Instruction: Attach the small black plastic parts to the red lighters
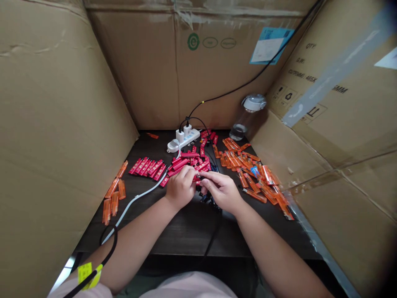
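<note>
Hands together, directly on the near side of the power strip (194, 134), meeting over a red lighter (195, 179): left hand (180, 188) clamped around its body, right hand (221, 192) reaching in from the other side with thumb and fingertips at the shiny metal end. Can't tell if the right pinches or only presses. The lighter lies right between the hands, mostly covered; long axis seems to run roughly across, metal end toward the right hand, but too hidden to be sure. Left is nearer, since it wraps the body. Just under the right hand, small dark parts (206, 198), jumbled, glossy, too small to name. Between hands and strip, a pile of red lighters (186, 155), smooth opaque plastic, slim, lying at mixed angles. Near-left of the strip, a row of red lighters (145, 166), side by side, slanted. Further near-left, a few orange lighters (107, 209), see-through plastic. Near-right of the strip, a loose orange heap (256, 182), same see-through slabs. Right of the strip, a clear water bottle (245, 120), rounded, pale lid. Counter (173, 231) dark, faintly grained; behind the strip, creased matte cardboard (149, 70).
</note>
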A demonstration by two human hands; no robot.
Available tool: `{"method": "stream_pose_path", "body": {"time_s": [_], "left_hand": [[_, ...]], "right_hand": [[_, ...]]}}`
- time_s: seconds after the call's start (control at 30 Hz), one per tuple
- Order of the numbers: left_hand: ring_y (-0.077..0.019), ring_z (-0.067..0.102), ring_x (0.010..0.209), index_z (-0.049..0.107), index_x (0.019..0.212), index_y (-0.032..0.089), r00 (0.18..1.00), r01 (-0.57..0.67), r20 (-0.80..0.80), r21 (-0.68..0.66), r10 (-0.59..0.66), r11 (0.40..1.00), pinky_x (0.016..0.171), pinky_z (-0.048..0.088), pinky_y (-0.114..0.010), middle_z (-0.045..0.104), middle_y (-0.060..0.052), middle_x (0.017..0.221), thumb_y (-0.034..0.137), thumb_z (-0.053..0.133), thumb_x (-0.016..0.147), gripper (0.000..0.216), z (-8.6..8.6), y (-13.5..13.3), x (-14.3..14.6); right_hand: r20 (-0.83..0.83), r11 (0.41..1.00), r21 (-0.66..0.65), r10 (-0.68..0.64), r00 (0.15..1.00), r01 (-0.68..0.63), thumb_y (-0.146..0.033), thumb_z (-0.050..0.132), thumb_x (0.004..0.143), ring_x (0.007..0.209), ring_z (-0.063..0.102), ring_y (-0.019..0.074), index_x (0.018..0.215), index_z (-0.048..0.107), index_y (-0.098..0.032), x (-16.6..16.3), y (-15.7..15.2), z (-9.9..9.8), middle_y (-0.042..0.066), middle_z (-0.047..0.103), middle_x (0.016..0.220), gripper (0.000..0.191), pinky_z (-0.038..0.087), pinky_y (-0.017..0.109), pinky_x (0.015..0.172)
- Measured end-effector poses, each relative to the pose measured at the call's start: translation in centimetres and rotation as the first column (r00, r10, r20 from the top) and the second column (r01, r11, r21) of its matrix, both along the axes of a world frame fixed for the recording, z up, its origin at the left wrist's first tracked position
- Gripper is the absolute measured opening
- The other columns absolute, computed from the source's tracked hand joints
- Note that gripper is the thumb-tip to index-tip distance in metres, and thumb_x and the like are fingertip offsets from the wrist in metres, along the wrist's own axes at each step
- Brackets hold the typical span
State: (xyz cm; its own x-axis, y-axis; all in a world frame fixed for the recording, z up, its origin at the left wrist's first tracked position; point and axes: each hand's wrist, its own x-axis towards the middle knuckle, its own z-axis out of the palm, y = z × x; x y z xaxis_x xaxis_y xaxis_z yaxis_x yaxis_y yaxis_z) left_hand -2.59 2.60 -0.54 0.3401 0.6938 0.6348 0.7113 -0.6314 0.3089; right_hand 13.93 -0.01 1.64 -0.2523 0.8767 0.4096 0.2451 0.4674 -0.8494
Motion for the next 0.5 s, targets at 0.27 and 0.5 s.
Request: {"method": "stream_pose_path", "body": {"time_s": [0.27, 0.5], "left_hand": [[-0.0197, 0.066, 0.080, 0.060, 0.091, 0.018, 1.000, -0.009, -0.007, 0.016, 0.009, 1.000, 0.062, 0.045, -0.026, 0.068, -0.008, 0.097, 0.015, 0.053, 0.083, 0.011, 0.04, -0.09, 0.16], [-0.0201, 0.065, 0.082, 0.061, 0.089, 0.018, 0.996, 0.042, 0.075, -0.058, -0.038, 0.997, 0.065, 0.046, -0.027, 0.066, -0.009, 0.094, 0.018, 0.053, 0.084, 0.010, -0.07, -0.10, 0.16]], "right_hand": [[-0.039, 1.000, -0.029, -0.012, 0.999, 0.010, -0.029, 0.052, 0.092, 0.055, 0.062, 0.0125, 0.111, 0.066, -0.020, -0.23, -0.02, -0.07, 0.002, 0.065, 0.071, 0.025, 0.053, 0.028, 0.059], [-0.001, 1.000, 0.009, -0.028, 1.000, 0.028, -0.031, 0.052, 0.092, 0.055, 0.061, 0.0132, 0.111, 0.067, -0.021, -0.61, -0.04, -0.42, 0.004, 0.066, 0.074, 0.026, 0.054, 0.030, 0.059]]}}
